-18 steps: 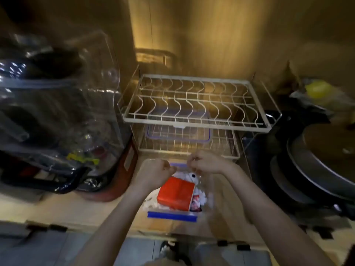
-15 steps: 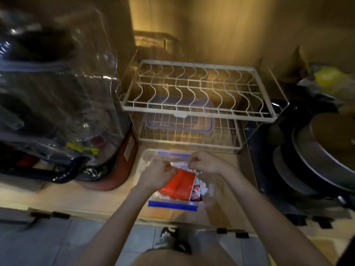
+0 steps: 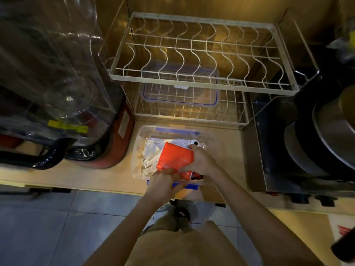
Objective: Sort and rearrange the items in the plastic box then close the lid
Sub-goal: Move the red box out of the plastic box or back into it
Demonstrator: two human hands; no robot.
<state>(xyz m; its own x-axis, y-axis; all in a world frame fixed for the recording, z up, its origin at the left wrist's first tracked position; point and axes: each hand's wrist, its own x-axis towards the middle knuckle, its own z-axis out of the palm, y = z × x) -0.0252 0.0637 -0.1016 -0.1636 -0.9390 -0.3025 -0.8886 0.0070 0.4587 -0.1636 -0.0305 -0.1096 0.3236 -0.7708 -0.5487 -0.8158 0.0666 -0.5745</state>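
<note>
Plastic box (image 3: 140, 135) open on counter edge, lid not on. Red packet (image 3: 175, 157) tilted across contents, long axis near-left to far-right. Right hand (image 3: 201, 162) grips its right edge; left hand (image 3: 163, 183) pinches near corner, nearer to viewer.

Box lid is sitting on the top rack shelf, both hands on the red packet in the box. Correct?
Not quite. The head view shows the lid on the lower rack shelf, under the top one. Both hands, left and right, do hold the red packet over the box.
</note>
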